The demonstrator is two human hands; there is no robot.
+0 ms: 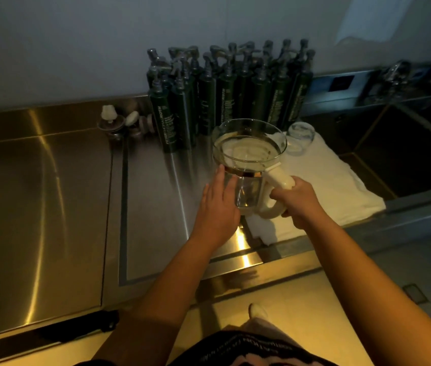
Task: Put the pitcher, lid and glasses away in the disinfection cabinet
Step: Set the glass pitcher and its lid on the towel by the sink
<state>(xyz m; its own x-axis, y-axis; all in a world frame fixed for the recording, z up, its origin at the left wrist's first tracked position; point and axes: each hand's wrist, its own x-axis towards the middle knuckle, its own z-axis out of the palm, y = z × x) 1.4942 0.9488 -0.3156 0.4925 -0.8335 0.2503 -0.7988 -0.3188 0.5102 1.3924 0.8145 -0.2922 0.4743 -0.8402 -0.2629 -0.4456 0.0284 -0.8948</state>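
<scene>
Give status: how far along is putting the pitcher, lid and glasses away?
Done: nothing visibly stored; no cabinet is in view. In hand: the right hand grips the pitcher by its white handle, and the left hand lies flat against its glass side. Left: the pitcher itself, plus one glass standing on the white towel behind it. I cannot pick out a lid.
</scene>
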